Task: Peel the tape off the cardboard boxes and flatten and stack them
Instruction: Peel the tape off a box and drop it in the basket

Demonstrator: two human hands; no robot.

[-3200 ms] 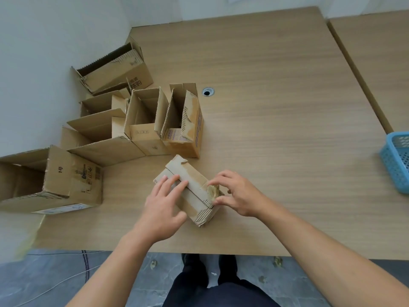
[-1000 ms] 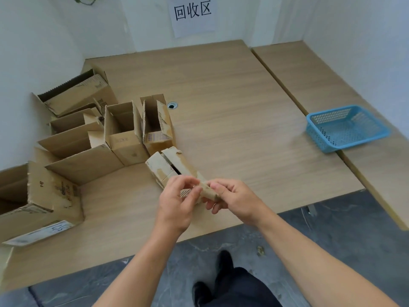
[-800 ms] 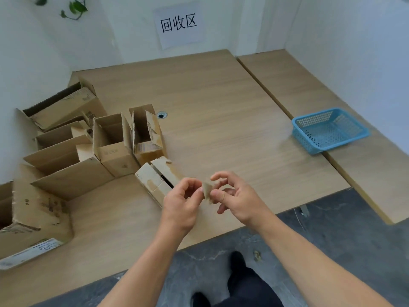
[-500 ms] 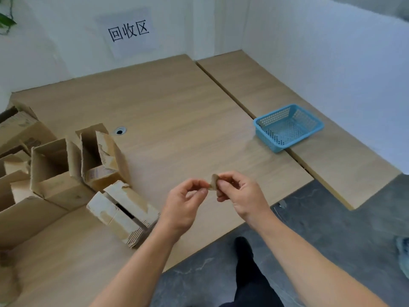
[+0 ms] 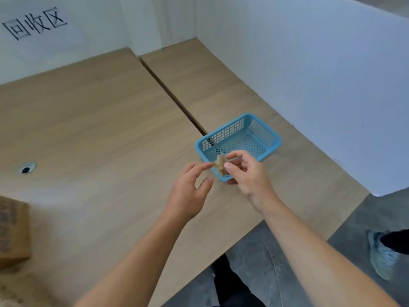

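Tape wad (image 5: pixel 221 166): I see it pinched between thumb and forefinger of my right grip (image 5: pixel 250 177), held up in front of the near corner of the blue basket (image 5: pixel 225 131) | left grip (image 5: pixel 188 193): fingers spread loose, forefinger tip touching the wad | cardboard box (image 5: pixel 13 229): partly in view, blurred, on the table (image 5: pixel 88 129) at far left.

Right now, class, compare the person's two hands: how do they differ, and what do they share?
The right hand pinches the tape wad between thumb and fingers; the left hand grips nothing, fingers loose, index tip at the wad's edge. In this view the right hand overlaps the near corner of the blue basket; the left hand lies over the table. Both are raised and close together.
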